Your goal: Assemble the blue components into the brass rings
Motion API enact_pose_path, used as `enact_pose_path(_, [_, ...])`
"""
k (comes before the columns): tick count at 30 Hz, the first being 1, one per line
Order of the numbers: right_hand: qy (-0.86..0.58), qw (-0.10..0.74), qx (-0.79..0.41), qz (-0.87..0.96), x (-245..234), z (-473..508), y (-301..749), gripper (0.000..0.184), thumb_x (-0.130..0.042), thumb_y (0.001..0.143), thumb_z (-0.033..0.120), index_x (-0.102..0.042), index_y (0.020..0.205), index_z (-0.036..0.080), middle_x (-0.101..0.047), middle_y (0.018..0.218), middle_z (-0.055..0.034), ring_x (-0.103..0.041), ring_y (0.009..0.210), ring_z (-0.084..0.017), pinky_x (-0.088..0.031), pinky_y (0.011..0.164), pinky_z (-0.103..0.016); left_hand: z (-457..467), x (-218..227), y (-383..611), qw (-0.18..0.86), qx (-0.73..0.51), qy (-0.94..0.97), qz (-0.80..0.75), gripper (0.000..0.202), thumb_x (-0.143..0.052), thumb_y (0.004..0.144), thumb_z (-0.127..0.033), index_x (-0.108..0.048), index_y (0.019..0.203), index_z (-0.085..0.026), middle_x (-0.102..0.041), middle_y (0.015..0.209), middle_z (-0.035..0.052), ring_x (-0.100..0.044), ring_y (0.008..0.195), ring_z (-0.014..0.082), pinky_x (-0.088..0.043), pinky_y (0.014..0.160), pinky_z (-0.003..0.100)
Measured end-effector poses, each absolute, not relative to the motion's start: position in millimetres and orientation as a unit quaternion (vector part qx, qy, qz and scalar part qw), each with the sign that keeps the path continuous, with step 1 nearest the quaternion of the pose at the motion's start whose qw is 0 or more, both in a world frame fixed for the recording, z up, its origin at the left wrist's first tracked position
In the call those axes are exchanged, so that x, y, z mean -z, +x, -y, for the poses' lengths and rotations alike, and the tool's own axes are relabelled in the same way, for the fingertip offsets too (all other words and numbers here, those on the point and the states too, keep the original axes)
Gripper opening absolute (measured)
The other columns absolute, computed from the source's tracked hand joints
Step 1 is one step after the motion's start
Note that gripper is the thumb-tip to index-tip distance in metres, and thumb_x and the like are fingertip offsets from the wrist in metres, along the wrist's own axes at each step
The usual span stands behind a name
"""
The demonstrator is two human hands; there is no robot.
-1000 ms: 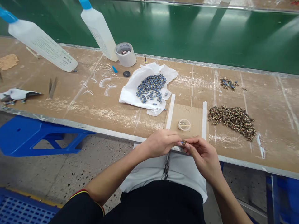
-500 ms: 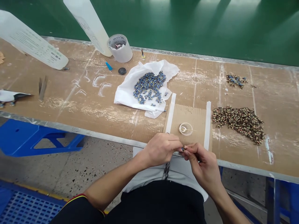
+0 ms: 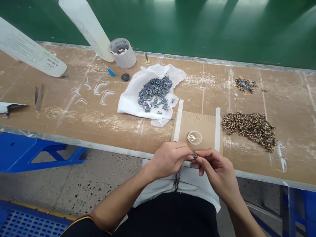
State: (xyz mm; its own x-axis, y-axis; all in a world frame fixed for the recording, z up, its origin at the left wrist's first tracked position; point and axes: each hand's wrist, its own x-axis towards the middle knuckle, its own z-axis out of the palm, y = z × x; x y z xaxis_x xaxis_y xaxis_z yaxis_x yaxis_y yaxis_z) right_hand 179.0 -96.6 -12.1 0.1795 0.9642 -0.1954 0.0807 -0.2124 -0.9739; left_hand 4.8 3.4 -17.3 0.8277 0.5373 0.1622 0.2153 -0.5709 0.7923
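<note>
At the table's front edge my left hand [image 3: 171, 159] pinches a tiny blue piece [image 3: 193, 156]. Pressed up against it is a small brown piece [image 3: 196, 156], which my right hand [image 3: 218, 169] grips between thumb and finger. Both hands are closed, and the fingertips hide most of the two pieces. Just beyond them stands a small clear cup [image 3: 194, 137] with a thin stick [image 3: 199, 138] lying across it. A heap of blue and yellow pieces [image 3: 155, 91] lies on white paper [image 3: 128, 102]. To the right is a heap of brown, cream and red pieces [image 3: 249, 126].
Farther back on the right sits a small cluster of joined blue and brown pieces [image 3: 245, 84]. Two large white bottles [image 3: 32, 52] lean at the back left, beside a tape roll [image 3: 123, 61] holding scraps. A blue stool [image 3: 37, 154] stands below the table edge.
The view has shifted slightly. Both hands stay together at the table edge, and the blue and brown pieces between the fingertips show a little more now.
</note>
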Motion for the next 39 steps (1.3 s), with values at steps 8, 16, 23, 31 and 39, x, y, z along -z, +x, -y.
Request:
enact_pose_path(8, [-0.603,0.448,-0.482,0.451,15,98,181,0.016,-0.062,0.094,0.033,-0.067,0.094,0.018,-0.065,0.066,-0.0005,-0.061,0.051,-0.012,-0.054,0.048,-0.023,-4,17,3,0.414,-0.184,0.865,-0.214,0.027,-0.045,0.101,-0.022,-0.068,0.089,-0.014,-0.067,0.078,0.0041,-0.060,0.069,0.0130,-0.044,0.065,0.023])
enact_pose_path(16, [-0.592,0.419,-0.489,0.484,19,101,183,0.016,-0.058,0.096,0.029,-0.064,0.085,0.020,-0.068,0.076,-0.0035,-0.061,0.058,-0.012,-0.053,0.051,-0.023,-2,23,4,0.378,-0.208,0.878,-0.205,0.027,-0.047,0.098,-0.018,-0.067,0.081,-0.015,-0.065,0.072,0.0027,-0.058,0.065,0.0126,-0.041,0.061,0.023])
enact_pose_path(23, [-0.597,0.387,-0.490,0.504,19,102,185,0.018,-0.056,0.097,0.027,-0.060,0.082,0.020,-0.066,0.074,-0.0021,-0.059,0.060,-0.012,-0.051,0.056,-0.024,-1,24,5,0.334,-0.208,0.898,-0.196,0.027,-0.046,0.097,-0.018,-0.067,0.079,-0.016,-0.064,0.071,0.0015,-0.058,0.064,0.0126,-0.039,0.059,0.025])
enact_pose_path(31, [-0.603,0.406,-0.477,0.494,23,100,179,0.020,-0.055,0.098,0.028,-0.059,0.080,0.020,-0.067,0.074,-0.0026,-0.060,0.060,-0.012,-0.051,0.056,-0.023,4,25,6,0.312,-0.199,0.905,-0.210,0.029,-0.043,0.097,-0.015,-0.063,0.077,-0.016,-0.062,0.070,0.0019,-0.056,0.064,0.0135,-0.039,0.060,0.025])
enact_pose_path(39, [-0.535,0.451,-0.522,0.488,2,104,194,0.028,-0.061,0.095,0.022,-0.060,0.122,0.030,-0.067,0.101,-0.0032,-0.068,0.080,-0.013,-0.058,0.072,-0.024,-4,-3,-4,0.514,-0.131,0.826,-0.191,0.026,-0.044,0.099,-0.020,-0.058,0.077,-0.015,-0.060,0.071,0.0009,-0.053,0.065,0.0118,-0.040,0.063,0.023])
